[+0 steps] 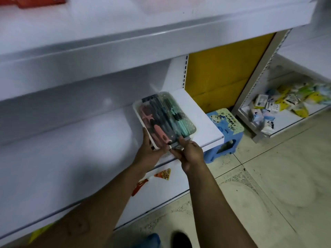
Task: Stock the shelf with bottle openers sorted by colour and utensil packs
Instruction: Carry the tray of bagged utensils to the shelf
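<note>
since the shelf point(197, 119) holds the tray point(138, 111) at its 6 o'clock lip, left hand point(150, 150) gripping the tray's 7 o'clock corner, right hand point(190, 153) pinching an opener point(173, 140) end at 5, a sharp tug may spill the sorted colours.

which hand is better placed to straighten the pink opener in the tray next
Right. The right hand has its fingertips at the near end of the pink opener, by the front edge of the tray. The left hand grips the tray's left edge and looks needed to steady it.
</note>
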